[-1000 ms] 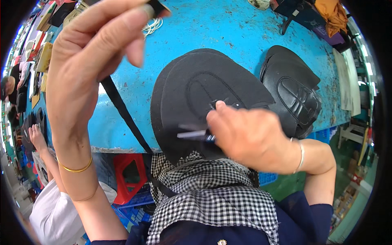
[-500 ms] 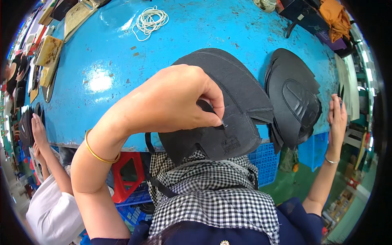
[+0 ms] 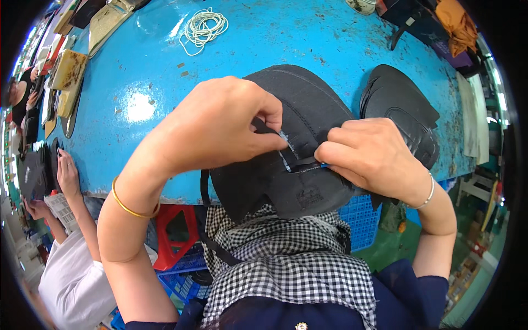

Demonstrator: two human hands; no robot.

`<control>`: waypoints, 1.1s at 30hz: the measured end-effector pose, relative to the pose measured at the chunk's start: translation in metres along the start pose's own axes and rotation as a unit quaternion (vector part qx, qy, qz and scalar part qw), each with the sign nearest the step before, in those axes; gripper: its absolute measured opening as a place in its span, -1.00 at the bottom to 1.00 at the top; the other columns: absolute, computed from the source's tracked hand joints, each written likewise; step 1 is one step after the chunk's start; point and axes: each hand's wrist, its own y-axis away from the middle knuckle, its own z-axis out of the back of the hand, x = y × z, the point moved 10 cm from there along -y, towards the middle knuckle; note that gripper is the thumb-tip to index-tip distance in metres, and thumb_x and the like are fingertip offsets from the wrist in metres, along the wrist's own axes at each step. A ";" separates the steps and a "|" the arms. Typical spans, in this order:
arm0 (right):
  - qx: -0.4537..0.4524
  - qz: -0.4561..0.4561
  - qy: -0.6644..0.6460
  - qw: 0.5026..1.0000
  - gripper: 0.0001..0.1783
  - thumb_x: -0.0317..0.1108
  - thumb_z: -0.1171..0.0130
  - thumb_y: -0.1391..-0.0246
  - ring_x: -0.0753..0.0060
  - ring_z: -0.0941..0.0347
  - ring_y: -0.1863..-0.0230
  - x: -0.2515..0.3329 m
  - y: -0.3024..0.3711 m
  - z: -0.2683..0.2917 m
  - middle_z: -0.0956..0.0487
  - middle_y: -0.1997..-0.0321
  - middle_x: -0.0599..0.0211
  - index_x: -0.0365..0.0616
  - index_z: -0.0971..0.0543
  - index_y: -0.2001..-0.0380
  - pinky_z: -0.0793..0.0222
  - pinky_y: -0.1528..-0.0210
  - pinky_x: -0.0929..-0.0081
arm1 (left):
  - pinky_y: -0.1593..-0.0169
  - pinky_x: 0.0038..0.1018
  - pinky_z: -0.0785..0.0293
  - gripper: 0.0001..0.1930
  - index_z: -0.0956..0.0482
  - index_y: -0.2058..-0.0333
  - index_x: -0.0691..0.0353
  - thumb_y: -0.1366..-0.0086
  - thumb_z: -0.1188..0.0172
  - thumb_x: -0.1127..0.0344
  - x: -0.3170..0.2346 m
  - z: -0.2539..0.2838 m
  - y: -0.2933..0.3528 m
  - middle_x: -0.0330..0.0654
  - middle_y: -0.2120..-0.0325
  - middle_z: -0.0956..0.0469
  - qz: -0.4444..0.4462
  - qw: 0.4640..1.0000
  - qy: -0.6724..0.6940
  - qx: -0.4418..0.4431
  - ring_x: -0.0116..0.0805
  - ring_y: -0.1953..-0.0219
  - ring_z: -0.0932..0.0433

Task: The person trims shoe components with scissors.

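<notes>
A dark, curved black padded piece (image 3: 236,192), which looks like a shoe upper, lies at the table's front edge against my apron. In its middle is a slit with pale bluish edges. My left hand (image 3: 220,126) is closed above the slit, thumb and fingers pinching a black flap (image 3: 265,127) there. At the slit's right end my right hand (image 3: 368,157) is closed in a pinch, with a bit of blue showing below its fingertips. What it holds is mostly hidden. A narrow black strip (image 3: 303,161) runs from the slit toward those fingertips.
A stack of similar black pieces (image 3: 399,93) lies to the right on the blue table (image 3: 308,33). Coiled white cord (image 3: 203,30) rests at the back. At left, a co-worker in a white shirt (image 3: 77,275) handles black pieces. A red stool (image 3: 175,236) stands below.
My right hand has come from the far right onto the black piece, beside my left. My left hand has shifted slightly left, lifting the flap so the slit gapes.
</notes>
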 end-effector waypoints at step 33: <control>-0.070 0.016 0.093 0.993 -0.61 -0.22 -0.36 0.08 0.39 -0.50 0.53 0.039 -0.020 0.008 -0.64 0.19 0.16 -0.19 -0.57 0.20 -0.44 0.47 0.51 | 0.52 -0.74 -0.06 -0.87 -0.66 0.26 0.21 -0.25 -0.30 0.33 0.046 0.029 0.009 -0.44 0.55 -0.52 0.075 0.915 0.380 -0.112 -0.78 0.56 -0.32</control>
